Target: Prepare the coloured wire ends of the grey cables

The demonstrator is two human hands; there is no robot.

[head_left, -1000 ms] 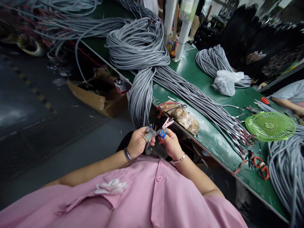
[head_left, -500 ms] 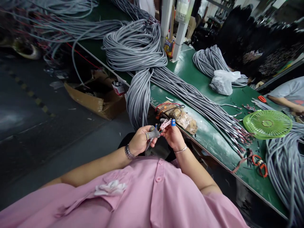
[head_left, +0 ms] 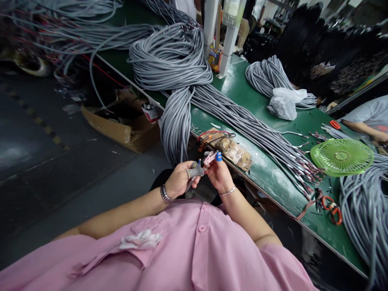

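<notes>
My left hand (head_left: 178,182) is closed around the end of a grey cable (head_left: 196,172), its thumb and forefinger wrapped in grey tape. Thin coloured wires (head_left: 199,163) fan out of the cable end. My right hand (head_left: 220,174) pinches a small pink tool (head_left: 209,157) at those wires; a blue cap covers one fingertip. Both hands hover close together in front of my pink shirt, just off the near edge of the green workbench (head_left: 273,178).
Big bundles of grey cable (head_left: 172,60) lie over the bench and hang off its edge. A taped brown block (head_left: 230,148), a green fan (head_left: 342,157), a white plastic bag (head_left: 285,104) and orange-handled cutters (head_left: 332,210) lie on it. Another person's arm (head_left: 368,129) is at the right. A cardboard box (head_left: 121,125) sits on the floor.
My right hand has lifted slightly and turned, bringing the blue-capped fingertip upward and the pink tool onto the wire ends. The left hand has held still on the cable.
</notes>
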